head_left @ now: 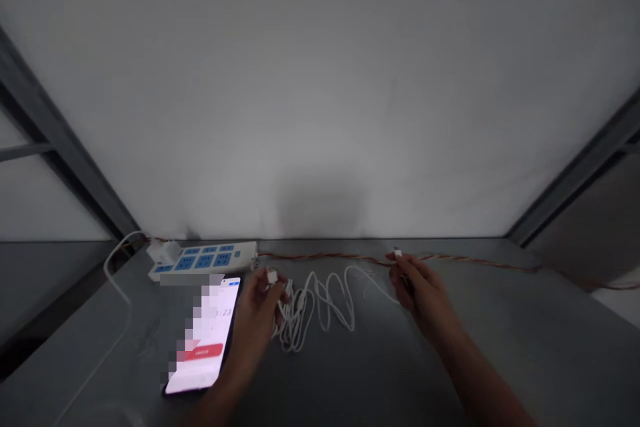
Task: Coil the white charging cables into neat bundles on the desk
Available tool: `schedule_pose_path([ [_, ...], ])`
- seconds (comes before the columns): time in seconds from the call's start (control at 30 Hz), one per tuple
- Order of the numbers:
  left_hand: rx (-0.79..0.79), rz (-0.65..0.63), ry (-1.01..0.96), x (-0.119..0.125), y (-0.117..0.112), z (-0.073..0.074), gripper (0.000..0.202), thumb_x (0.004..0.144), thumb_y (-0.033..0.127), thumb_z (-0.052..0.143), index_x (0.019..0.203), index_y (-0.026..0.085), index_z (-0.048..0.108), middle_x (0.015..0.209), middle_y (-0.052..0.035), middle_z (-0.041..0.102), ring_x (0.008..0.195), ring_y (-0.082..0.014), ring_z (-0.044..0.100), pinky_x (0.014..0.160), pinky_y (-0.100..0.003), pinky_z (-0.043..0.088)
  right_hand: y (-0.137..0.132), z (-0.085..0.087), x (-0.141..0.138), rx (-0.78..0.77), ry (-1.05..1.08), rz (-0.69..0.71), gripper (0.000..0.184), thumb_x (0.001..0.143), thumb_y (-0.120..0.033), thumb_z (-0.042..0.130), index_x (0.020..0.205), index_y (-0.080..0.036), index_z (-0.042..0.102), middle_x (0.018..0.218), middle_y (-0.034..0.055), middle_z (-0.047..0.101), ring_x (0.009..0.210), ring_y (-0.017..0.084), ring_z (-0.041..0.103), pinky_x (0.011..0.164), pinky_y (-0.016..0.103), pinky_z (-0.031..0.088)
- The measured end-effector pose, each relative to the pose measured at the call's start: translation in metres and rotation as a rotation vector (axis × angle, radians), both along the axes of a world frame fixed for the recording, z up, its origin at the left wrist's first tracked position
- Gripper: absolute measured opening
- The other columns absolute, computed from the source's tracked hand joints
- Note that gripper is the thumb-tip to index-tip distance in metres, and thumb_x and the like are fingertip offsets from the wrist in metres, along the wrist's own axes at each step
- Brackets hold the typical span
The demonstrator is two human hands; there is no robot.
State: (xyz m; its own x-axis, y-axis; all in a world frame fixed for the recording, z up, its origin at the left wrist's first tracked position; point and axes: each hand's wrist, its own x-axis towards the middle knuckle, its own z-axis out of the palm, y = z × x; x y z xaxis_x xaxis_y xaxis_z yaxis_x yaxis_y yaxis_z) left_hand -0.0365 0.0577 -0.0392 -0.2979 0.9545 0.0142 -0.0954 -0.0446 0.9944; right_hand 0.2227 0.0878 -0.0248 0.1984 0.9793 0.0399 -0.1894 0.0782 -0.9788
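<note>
Two white connectors are held well apart above a grey metal tabletop (565,320): a small rectangular white connector (271,276) in the left hand (257,320), and a slim white plug end (397,253) in the right hand (420,290). The hands are not touching, and each is closed on its own piece. Loops of thin white cable (320,310) lie in a loose heap between them, bunched most thickly beside the left hand. The left fingers are curled around the connector, with the wrist turned inward and the forearm rising from the lower edge of the view. The right plug end is pinched between thumb and forefinger, with the forearm angled in from the lower right. Both grips are kept close to the connector heads, which steadies them and spares the cable strain. Behind lie a white power strip with blue socket panels (200,259) and a twisted orange-brown wire (465,259), while a smartphone with a lit, partly blurred screen (200,340) lies beside the left hand
</note>
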Motion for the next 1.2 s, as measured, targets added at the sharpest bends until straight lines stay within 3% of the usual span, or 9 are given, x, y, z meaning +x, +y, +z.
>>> schedule_pose_path([
  [0.2,0.073,0.211,-0.172,-0.011,0.006,-0.002,0.035,0.072,0.047,0.074,0.091,0.018,0.067,0.063,0.0047,0.063,0.048,-0.0091,0.054,0.043,-0.018,0.040,0.008,-0.001,0.021,0.044,0.115,-0.178,0.037,0.072,-0.050,0.074,0.091,-0.020,0.067,0.057,-0.0052,0.058,0.033,0.004,0.028,0.031,0.018,0.018],
  [0.3,0.073,0.138,-0.040,-0.009,0.002,-0.001,0.033,0.077,0.048,0.071,0.092,0.018,0.069,0.059,0.0046,0.061,0.046,-0.0091,0.052,0.042,-0.018,0.039,0.008,-0.003,0.021,0.058,0.068,-0.171,0.033,0.071,-0.049,0.075,0.085,-0.019,0.070,0.062,-0.0018,0.061,0.043,0.008,0.043,0.039,0.021,0.034],
  [0.4,0.089,-0.040,0.184,-0.006,-0.002,-0.002,0.032,0.083,0.047,0.066,0.100,0.020,0.070,0.073,-0.0010,0.071,0.059,-0.0136,0.062,0.050,-0.020,0.046,0.004,-0.006,0.011,0.080,-0.147,-0.124,0.025,0.071,-0.044,0.075,0.079,-0.020,0.073,0.063,0.0000,0.060,0.061,0.015,0.054,0.055,0.025,0.044],
  [0.5,0.109,-0.188,0.378,-0.005,-0.005,-0.003,0.029,0.087,0.042,0.062,0.106,0.022,0.071,0.094,-0.0052,0.076,0.079,-0.0189,0.069,0.067,-0.028,0.053,-0.002,-0.010,-0.003,0.096,-0.330,0.059,0.021,0.073,-0.042,0.073,0.077,-0.022,0.074,0.071,0.0014,0.064,0.067,0.018,0.056,0.061,0.028,0.045],
  [0.67,0.165,-0.322,0.673,-0.006,-0.008,0.004,0.022,0.088,0.034,0.061,0.103,0.026,0.075,0.093,-0.0031,0.078,0.076,-0.0194,0.070,0.072,-0.032,0.054,-0.008,-0.012,-0.013,0.132,-0.450,0.319,0.019,0.077,-0.040,0.070,0.081,-0.022,0.072,0.068,-0.0010,0.058,0.062,0.015,0.052,0.057,0.026,0.041],
  [0.8,0.253,-0.353,0.739,-0.005,-0.009,0.008,0.020,0.088,0.030,0.059,0.099,0.027,0.075,0.099,-0.0023,0.078,0.086,-0.0198,0.071,0.079,-0.032,0.054,-0.012,-0.010,-0.017,0.172,-0.551,0.353,0.013,0.077,-0.034,0.071,0.080,-0.021,0.069,0.070,-0.0017,0.060,0.060,0.013,0.052,0.055,0.025,0.040],
  [0.93,0.291,-0.312,0.762,-0.005,-0.007,-0.001,0.019,0.089,0.029,0.059,0.099,0.026,0.075,0.099,-0.0018,0.078,0.088,-0.0200,0.071,0.078,-0.032,0.055,-0.016,-0.010,-0.023,0.176,-0.585,0.365,0.012,0.076,-0.030,0.072,0.075,-0.021,0.063,0.097,0.0033,0.072,0.068,0.015,0.061,0.057,0.025,0.042],
  [1.07,0.331,-0.299,0.804,-0.005,-0.008,-0.010,0.018,0.089,0.030,0.060,0.101,0.028,0.074,0.101,-0.0012,0.077,0.091,-0.0201,0.071,0.081,-0.031,0.056,-0.020,-0.018,-0.028,0.121,-0.716,0.331,0.012,0.079,-0.032,0.070,0.075,-0.022,0.064,0.082,0.0022,0.075,0.062,0.016,0.062,0.055,0.026,0.042],
  [1.2,0.354,-0.344,0.807,-0.004,-0.010,-0.008,0.018,0.091,0.030,0.059,0.101,0.030,0.074,0.102,-0.0003,0.076,0.092,-0.0191,0.071,0.080,-0.030,0.056,-0.022,-0.027,-0.030,0.156,-0.783,0.324,0.010,0.083,-0.034,0.068,0.082,-0.024,0.068,0.082,0.0005,0.076,0.060,0.016,0.063,0.056,0.026,0.045],
])
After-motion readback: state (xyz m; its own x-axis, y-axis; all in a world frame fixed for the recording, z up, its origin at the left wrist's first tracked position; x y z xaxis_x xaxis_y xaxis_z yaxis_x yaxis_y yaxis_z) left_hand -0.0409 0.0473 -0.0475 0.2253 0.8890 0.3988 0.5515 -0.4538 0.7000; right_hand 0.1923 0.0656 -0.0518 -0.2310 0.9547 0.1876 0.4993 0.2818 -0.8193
